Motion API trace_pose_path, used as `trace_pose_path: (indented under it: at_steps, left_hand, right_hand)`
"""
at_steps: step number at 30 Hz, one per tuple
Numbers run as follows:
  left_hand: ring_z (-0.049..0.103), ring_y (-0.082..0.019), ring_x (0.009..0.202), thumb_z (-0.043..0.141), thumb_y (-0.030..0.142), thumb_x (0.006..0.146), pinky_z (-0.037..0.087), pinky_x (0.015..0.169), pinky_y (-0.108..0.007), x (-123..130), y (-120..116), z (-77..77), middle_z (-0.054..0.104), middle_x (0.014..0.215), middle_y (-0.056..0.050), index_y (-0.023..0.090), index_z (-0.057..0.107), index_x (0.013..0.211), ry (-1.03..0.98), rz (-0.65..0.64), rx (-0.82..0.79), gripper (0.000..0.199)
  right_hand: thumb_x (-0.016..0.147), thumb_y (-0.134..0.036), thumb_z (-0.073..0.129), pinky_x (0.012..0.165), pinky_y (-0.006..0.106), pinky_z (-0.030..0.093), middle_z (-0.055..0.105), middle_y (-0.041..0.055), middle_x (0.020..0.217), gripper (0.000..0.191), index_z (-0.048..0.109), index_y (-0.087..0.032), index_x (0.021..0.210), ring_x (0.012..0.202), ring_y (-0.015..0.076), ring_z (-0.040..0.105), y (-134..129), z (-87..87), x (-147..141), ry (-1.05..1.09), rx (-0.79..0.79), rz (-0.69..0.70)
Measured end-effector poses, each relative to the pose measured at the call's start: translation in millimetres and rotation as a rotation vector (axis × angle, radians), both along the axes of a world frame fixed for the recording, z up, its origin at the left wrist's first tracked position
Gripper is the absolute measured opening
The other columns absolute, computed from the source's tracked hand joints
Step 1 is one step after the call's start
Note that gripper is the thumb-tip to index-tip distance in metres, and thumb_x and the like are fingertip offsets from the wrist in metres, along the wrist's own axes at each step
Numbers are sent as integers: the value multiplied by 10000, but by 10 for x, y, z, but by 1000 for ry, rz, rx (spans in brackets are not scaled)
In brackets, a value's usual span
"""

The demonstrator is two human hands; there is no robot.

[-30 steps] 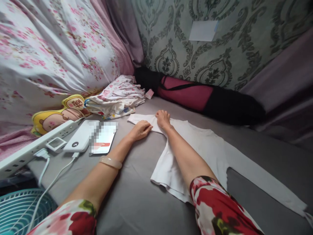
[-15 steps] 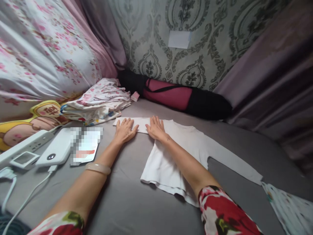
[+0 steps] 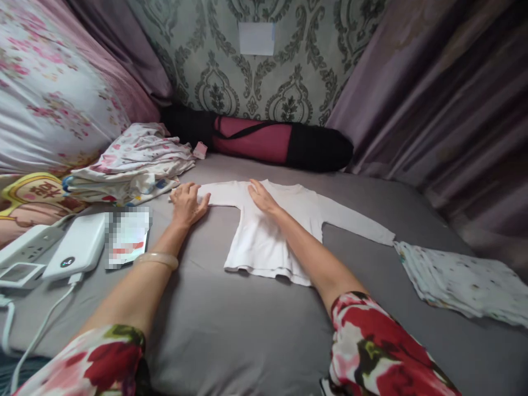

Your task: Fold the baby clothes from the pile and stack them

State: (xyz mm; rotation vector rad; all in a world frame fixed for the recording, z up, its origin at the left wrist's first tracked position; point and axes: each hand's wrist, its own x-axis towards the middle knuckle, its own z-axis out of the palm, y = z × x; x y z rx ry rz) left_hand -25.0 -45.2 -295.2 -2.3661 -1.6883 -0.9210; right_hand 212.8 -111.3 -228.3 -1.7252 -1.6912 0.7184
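Observation:
A white long-sleeved shirt [image 3: 268, 236] lies spread on the grey sheet with both sleeves stretched sideways. My left hand [image 3: 187, 204] rests over the end of its left sleeve, fingers bent a little and thumb held apart; the cuff is partly hidden under it. On the shirt's left shoulder, close to the collar, is my right hand [image 3: 262, 197], its fingers stretched out and nothing in them. The right sleeve's cuff reaches a folded, patterned white cloth [image 3: 462, 280].
Crumpled printed clothes [image 3: 132, 159] lie at the back left. A black and maroon long bag [image 3: 256, 140] lines the wall. At left are a phone [image 3: 128, 236], a white power bank [image 3: 78, 247] with its cable, and a power strip [image 3: 31, 247].
My view has swung right, showing more of the folded cloth. My left hand has gone from flat on the sleeve to slightly bent at its end; my right hand has turned onto its side at the shoulder.

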Motion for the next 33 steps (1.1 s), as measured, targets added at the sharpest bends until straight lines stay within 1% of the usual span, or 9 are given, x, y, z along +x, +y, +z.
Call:
trace_pose_path:
  at_steps: [4, 7, 11, 14, 18, 22, 27, 30, 33]
  left_hand:
    - [449, -387, 1220, 439, 439, 901, 252, 1019, -501, 20, -84, 102, 584, 1209, -204, 118, 600, 1183, 38, 24, 5, 457]
    - [470, -386, 1178, 380, 414, 922, 266, 993, -501, 22, -107, 150, 598, 1151, -218, 102, 613, 1134, 67, 49, -8, 443]
    - [520, -373, 1125, 360, 377, 916, 305, 951, -495, 41, -178, 192, 637, 1091, -221, 108, 628, 1068, 101, 104, -77, 409]
    - [608, -322, 971, 413, 406, 870, 376, 874, -433, 104, -383, 255, 696, 946, -162, 151, 661, 965, 92, 82, -254, 368]
    - [637, -240, 727, 484, 488, 776, 417, 673, -305, 221, -853, 403, 702, 717, -62, 200, 672, 805, 34, -75, -586, 345]
    - [603, -206, 607, 501, 570, 720, 411, 602, -275, 304, -1287, 522, 676, 609, -29, 198, 664, 782, -27, -146, -766, 410]
    - [596, -209, 627, 544, 661, 675, 403, 589, -279, 330, -1577, 575, 668, 640, -26, 194, 640, 876, -94, -169, -797, 517]
    - [595, -216, 662, 573, 666, 626, 409, 611, -293, 351, -1667, 594, 671, 703, -35, 186, 622, 925, -127, -137, -795, 568]
    - [598, -226, 708, 579, 678, 586, 419, 643, -305, 388, -1713, 603, 671, 755, -54, 172, 622, 906, -141, -144, -832, 600]
  right_hand:
    - [938, -359, 503, 1003, 372, 485, 625, 79, 1304, 376, 582, -245, 1288, 1181, 205, 600, -709, 38, 467, 180, 105, -155]
    - [913, -387, 551, 798, 317, 575, 713, 62, 1030, 291, 634, -238, 1149, 917, 174, 687, -1278, -16, 846, 267, 85, -268]
    - [915, -272, 528, 582, 198, 537, 694, 53, 800, 158, 643, -172, 955, 657, 112, 650, -1896, -155, 1245, 312, -14, -392]
    - [913, -219, 497, 463, 168, 468, 670, 39, 724, 144, 622, -151, 894, 546, 94, 603, -2205, -270, 1387, 302, -118, -436]
    - [908, -260, 519, 396, 153, 390, 675, 33, 715, 160, 618, -150, 848, 506, 84, 577, -2427, -301, 1366, 259, -229, -385]
    - [883, -292, 556, 422, 171, 367, 678, 23, 713, 156, 629, -161, 843, 525, 92, 574, -2554, -135, 1231, 132, -318, -285]
    - [819, -402, 661, 564, 218, 402, 680, -13, 784, 342, 580, -191, 1075, 619, 118, 579, -2722, 58, 1075, -71, -308, -164]
    - [850, -373, 615, 629, 232, 382, 674, -10, 845, 320, 547, -216, 1120, 734, 144, 605, -2769, 22, 984, -241, -259, -176]
    - [876, -245, 526, 639, 250, 345, 678, 18, 904, 252, 531, -222, 1126, 803, 170, 623, -2760, -71, 880, -398, -220, -227]
